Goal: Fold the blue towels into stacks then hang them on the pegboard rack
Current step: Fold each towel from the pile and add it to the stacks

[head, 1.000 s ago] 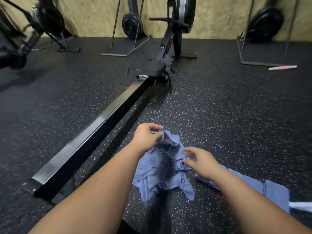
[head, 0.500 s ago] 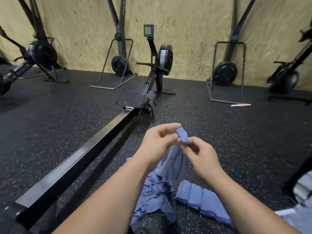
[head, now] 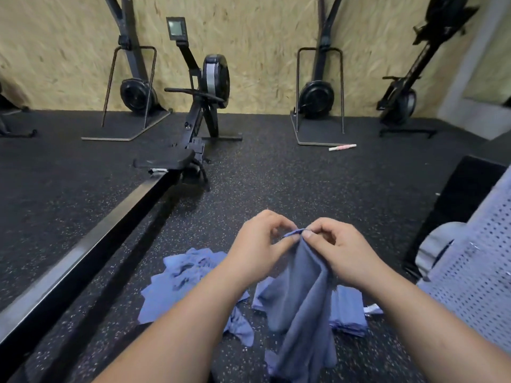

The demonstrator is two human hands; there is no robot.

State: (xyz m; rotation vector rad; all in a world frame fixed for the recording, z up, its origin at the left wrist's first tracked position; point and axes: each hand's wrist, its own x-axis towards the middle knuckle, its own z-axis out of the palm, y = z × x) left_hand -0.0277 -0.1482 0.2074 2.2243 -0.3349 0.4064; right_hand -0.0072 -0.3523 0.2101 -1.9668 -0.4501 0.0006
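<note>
A blue towel [head: 301, 308] hangs in the air from its top edge. My left hand [head: 257, 247] and my right hand [head: 331, 250] both pinch that edge, close together, at the centre of the view. Under my left forearm a loose heap of blue towels [head: 188, 280] lies crumpled on the black speckled floor. A folded stack of blue towels [head: 348, 313] lies on the floor to the right of the hanging towel, partly hidden by it. No pegboard rack is in view.
A rowing machine's long black rail [head: 91, 244] runs diagonally on the left to its flywheel [head: 215, 78]. Other machines stand along the chipboard wall. A pink-white stick [head: 342, 147] lies on the floor. A grey perforated panel [head: 475, 272] and black box [head: 456, 205] are on the right.
The towel has been lifted off the heap and now hangs from both hands, where at first only the left hand held it. The view has tilted up toward the wall.
</note>
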